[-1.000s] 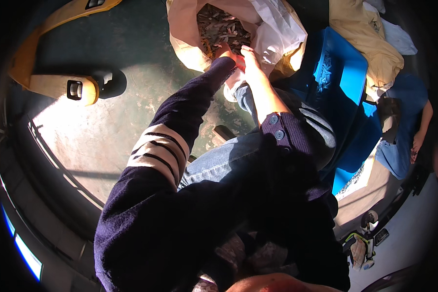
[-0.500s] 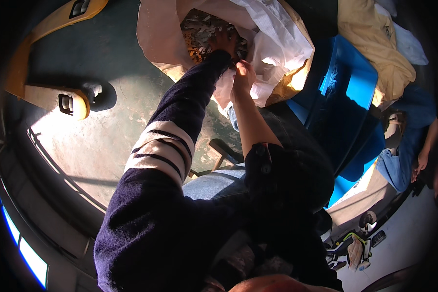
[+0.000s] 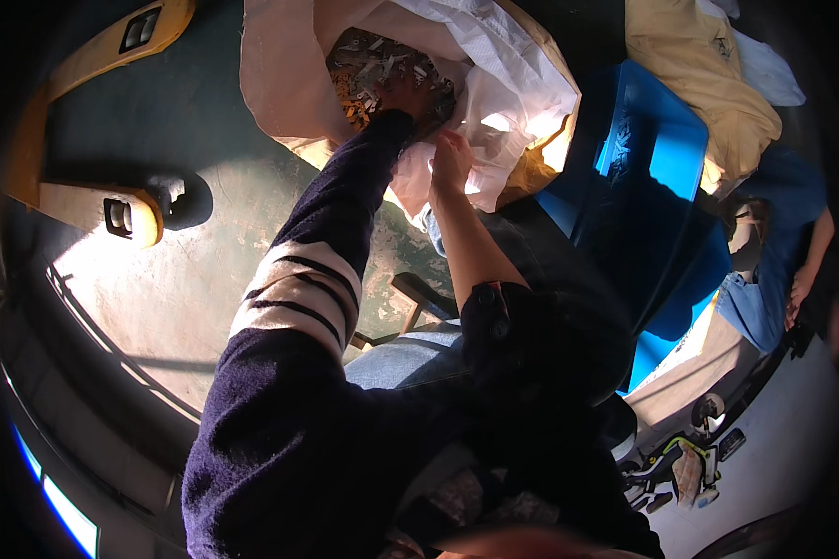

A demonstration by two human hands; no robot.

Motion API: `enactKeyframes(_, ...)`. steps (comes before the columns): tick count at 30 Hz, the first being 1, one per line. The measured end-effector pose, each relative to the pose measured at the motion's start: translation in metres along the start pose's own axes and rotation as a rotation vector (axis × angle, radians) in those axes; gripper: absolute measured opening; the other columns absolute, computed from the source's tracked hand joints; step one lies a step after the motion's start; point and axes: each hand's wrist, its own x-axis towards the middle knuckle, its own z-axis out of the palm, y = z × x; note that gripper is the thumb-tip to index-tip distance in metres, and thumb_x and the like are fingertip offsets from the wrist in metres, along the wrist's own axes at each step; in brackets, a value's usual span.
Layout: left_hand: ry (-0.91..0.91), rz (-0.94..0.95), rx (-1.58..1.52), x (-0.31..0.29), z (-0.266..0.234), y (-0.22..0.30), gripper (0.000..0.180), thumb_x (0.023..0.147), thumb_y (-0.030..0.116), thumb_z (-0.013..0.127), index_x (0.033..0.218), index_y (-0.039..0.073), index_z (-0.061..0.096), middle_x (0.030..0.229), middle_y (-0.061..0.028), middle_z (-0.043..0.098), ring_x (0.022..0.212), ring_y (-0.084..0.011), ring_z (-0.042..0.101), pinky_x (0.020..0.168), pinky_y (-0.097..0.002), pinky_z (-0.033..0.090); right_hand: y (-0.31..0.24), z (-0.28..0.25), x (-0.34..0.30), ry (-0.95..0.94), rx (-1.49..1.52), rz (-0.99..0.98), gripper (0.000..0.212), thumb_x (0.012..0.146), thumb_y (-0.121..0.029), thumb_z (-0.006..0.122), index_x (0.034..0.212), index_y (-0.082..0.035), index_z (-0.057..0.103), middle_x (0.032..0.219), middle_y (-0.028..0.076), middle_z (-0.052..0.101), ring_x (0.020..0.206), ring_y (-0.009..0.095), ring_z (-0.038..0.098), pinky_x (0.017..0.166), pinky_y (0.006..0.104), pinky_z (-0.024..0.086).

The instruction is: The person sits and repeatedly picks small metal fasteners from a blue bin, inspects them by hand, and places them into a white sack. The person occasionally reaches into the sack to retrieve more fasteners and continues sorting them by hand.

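A large white woven sack [image 3: 284,84] stands with its mouth wide and its sides folded outward. Inside it lies a heap of small metal pieces [image 3: 359,56], silvery and some orange-yellow. Deep in the sack my left hand [image 3: 403,96] is down on the pieces, at the end of a dark sleeve with white bands. Shadow hides its fingers, so their grip cannot be made out. My right hand [image 3: 451,160] is closed at the sack's near rim, with the white fabric in its fingers.
A blue plastic bin [image 3: 685,154] stands right of the sack, with tan cloth [image 3: 690,65] beyond. A person's hand [image 3: 798,291] shows at far right. Yellow pallet-jack forks [image 3: 144,216] lie at left. A wooden stool leg [image 3: 411,317] is below my arms. A motorbike [image 3: 685,466] stands lower right.
The whole view has shifted slightly, so the scene sits further left. My left hand has moved a little within the heap; my right hand stays at the rim.
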Motion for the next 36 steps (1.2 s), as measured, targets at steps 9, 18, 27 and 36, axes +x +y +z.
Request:
enactKeyframes(9, -0.036, -0.221, -0.1, 0.011, 0.003, 0.004, 0.039, 0.081, 0.036, 0.039, 0.116, 0.019, 0.039, 0.122, -0.0148, 0.035, 0.113, -0.0321, 0.033, 0.078, -0.0562, 0.032, -0.007, 0.0, -0.004, -0.006, 0.017, -0.004, 0.027, 0.068, -0.012, 0.052, 0.09, 0.002, 0.056, 0.093, 0.015, 0.057, 0.086, 0.024, 0.054, 0.078, 0.0293, 0.04)
enactKeyframes(18, 0.112, -0.343, -0.273, 0.031, 0.006, 0.026, 0.021, 0.078, 0.021, 0.04, 0.075, 0.006, 0.054, 0.078, -0.0138, 0.057, 0.073, -0.0307, 0.055, 0.058, -0.0442, 0.042, -0.002, -0.002, 0.001, -0.082, 0.057, -0.047, 0.026, 0.069, -0.011, 0.052, 0.09, 0.004, 0.056, 0.087, 0.014, 0.058, 0.083, 0.022, 0.055, 0.077, 0.0286, 0.04)
enactKeyframes(27, 0.156, 0.072, 0.061, 0.025, 0.011, 0.019, 0.012, 0.075, 0.015, 0.046, 0.082, 0.006, 0.049, 0.07, -0.0106, 0.055, 0.062, -0.0245, 0.056, 0.047, -0.0363, 0.044, 0.013, 0.0, 0.016, -0.104, -0.086, -0.105, 0.027, 0.071, -0.012, 0.049, 0.096, -0.005, 0.055, 0.085, 0.005, 0.054, 0.072, 0.014, 0.05, 0.058, 0.0274, 0.043)
enactKeyframes(36, 0.181, 0.016, 0.007, 0.02, 0.03, 0.023, 0.01, 0.077, 0.014, 0.044, 0.081, 0.005, 0.044, 0.068, -0.0134, 0.054, 0.06, -0.0278, 0.056, 0.049, -0.0372, 0.047, 0.02, 0.001, 0.02, -0.077, -0.079, -0.148, 0.024, 0.072, -0.012, 0.048, 0.094, -0.006, 0.056, 0.082, 0.005, 0.054, 0.07, 0.014, 0.05, 0.056, 0.0265, 0.042)
